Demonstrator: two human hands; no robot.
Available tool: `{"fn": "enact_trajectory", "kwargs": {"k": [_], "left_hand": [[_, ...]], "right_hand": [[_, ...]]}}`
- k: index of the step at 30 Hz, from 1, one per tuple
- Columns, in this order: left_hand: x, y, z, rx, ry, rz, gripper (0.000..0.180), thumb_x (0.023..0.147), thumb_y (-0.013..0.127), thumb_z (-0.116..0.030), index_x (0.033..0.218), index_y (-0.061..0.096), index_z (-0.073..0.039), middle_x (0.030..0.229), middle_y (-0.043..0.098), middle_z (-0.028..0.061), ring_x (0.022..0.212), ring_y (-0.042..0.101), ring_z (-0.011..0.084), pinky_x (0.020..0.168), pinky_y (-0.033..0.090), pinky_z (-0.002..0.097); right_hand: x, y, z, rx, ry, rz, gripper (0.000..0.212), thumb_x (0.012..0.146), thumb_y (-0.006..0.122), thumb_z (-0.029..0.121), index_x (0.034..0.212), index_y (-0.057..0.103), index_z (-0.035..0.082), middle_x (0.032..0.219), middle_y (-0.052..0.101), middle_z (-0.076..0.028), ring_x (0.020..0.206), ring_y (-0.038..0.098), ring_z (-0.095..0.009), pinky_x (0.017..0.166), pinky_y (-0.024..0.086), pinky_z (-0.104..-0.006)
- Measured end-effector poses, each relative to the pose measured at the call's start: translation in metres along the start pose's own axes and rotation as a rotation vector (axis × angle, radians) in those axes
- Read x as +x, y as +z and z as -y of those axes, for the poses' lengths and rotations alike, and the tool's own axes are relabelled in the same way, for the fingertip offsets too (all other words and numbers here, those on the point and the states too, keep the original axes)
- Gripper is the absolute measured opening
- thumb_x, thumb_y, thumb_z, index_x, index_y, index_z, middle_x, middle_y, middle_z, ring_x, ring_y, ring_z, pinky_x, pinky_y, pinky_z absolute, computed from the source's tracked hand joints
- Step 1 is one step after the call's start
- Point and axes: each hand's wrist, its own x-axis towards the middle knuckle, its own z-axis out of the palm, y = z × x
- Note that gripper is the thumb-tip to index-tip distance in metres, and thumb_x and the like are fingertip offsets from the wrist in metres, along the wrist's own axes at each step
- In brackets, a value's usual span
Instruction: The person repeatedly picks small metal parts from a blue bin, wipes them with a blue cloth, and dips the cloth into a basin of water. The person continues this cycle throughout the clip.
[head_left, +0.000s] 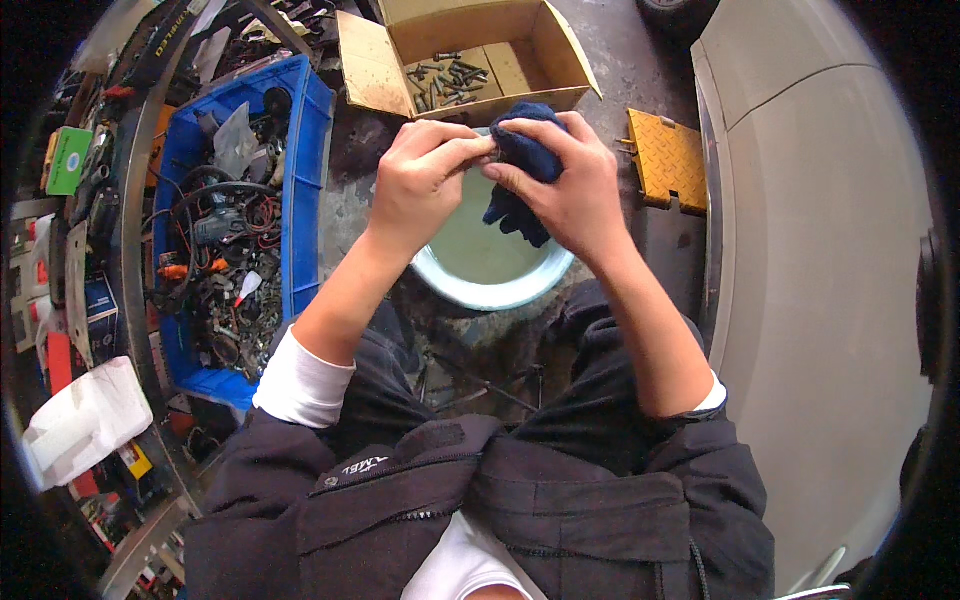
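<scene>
Over a round pale basin with cloudy liquid in it, both my hands meet. My right hand is closed around a bunched dark blue cloth; its lower end hangs in ragged, finger-like folds above the liquid. My left hand is closed in a pinch, fingertips against the cloth's left side. Something small and greyish shows between the fingertips of the two hands, but it is mostly covered and I cannot tell its kind. Just beyond the hands, an open cardboard box holds several dark bolts.
On the left stands a blue crate full of cables and metal parts, beside a cluttered metal-framed shelf. A yellow ramp block lies at the right, next to a light-coloured car panel. A tyre shows at the top.
</scene>
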Motion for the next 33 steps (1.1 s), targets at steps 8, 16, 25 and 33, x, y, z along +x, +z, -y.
{"fn": "enact_trajectory", "kwargs": {"k": [8, 16, 25, 33], "left_hand": [[-0.002, 0.007, -0.003, -0.13, -0.091, -0.03, 0.03, 0.079, 0.083, 0.002, 0.107, 0.078, -0.006, 0.1, 0.076, 0.0096, 0.09, 0.074, 0.0215, 0.079, 0.059, 0.0315], [-0.008, 0.006, 0.0, -0.869, -0.608, -0.001, 0.022, 0.089, 0.081, -0.004, 0.109, 0.071, -0.001, 0.102, 0.074, 0.0043, 0.092, 0.069, 0.0105, 0.083, 0.058, 0.0247], [-0.004, 0.013, 0.003, -0.847, -0.651, -0.004, 0.03, 0.092, 0.08, -0.008, 0.12, 0.073, 0.0, 0.105, 0.074, 0.0049, 0.094, 0.069, 0.0113, 0.087, 0.058, 0.0255], [-0.005, 0.01, 0.006, -0.731, -0.58, 0.115, 0.035, 0.092, 0.081, -0.017, 0.125, 0.074, -0.005, 0.12, 0.065, 0.0078, 0.102, 0.067, 0.0134, 0.089, 0.057, 0.0277]], "right_hand": [[0.0, -0.003, 0.0, -0.117, 0.022, 0.016, 0.03, 0.082, 0.086, 0.028, 0.107, 0.079, 0.014, 0.104, 0.066, -0.015, 0.091, 0.07, -0.037, 0.078, 0.057, -0.0465], [-0.003, 0.0, -0.005, -0.029, -0.093, 0.06, 0.023, 0.079, 0.085, 0.019, 0.101, 0.079, 0.018, 0.108, 0.065, -0.012, 0.094, 0.07, -0.035, 0.081, 0.058, -0.0446], [-0.007, 0.023, -0.008, 0.101, 0.044, 0.054, 0.025, 0.082, 0.087, 0.025, 0.1, 0.078, 0.01, 0.104, 0.067, -0.016, 0.092, 0.071, -0.036, 0.08, 0.058, -0.044], [0.0, 0.017, -0.012, 0.205, 0.167, 0.059, 0.03, 0.083, 0.086, 0.025, 0.105, 0.079, 0.006, 0.098, 0.069, -0.013, 0.089, 0.07, -0.028, 0.08, 0.056, -0.0385]]}}
